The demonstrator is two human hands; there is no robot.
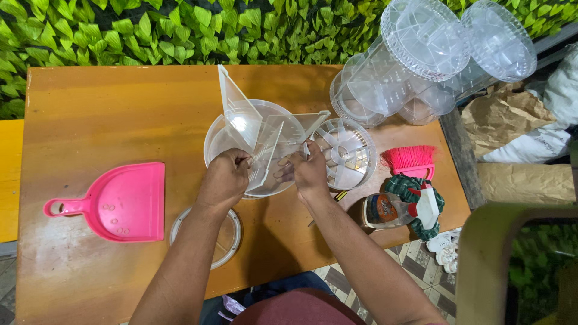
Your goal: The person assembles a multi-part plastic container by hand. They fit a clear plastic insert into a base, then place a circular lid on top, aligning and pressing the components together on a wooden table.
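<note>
Clear plastic is what both hands are busy with near the middle of the frame: the left hand (224, 176) pinches the lower edge of a see-through divider panel (265, 153), and the right hand (308, 171) is closed on the same panel from the other side. That panel stands in a round clear tray (217, 141) on the wooden table (90, 108), and another divider panel (236, 111) rises up behind it, tilted. These panels look light and stiff, thin and smooth (so likely slippery, and they might crack if bent), and I think the edges are the best place to hold, with fingers on both flat faces. Just right of the hands lies one round spoked insert (346, 153). One clear round lid (226, 238) lies flat under the left arm. At the upper right is a heap of clear tray parts (421, 60); I cannot count them all. At the left lies one pink dustpan (123, 201). At the right are one pink brush (410, 159), one spray bottle (397, 209) and one green checked cloth (415, 188).
</note>
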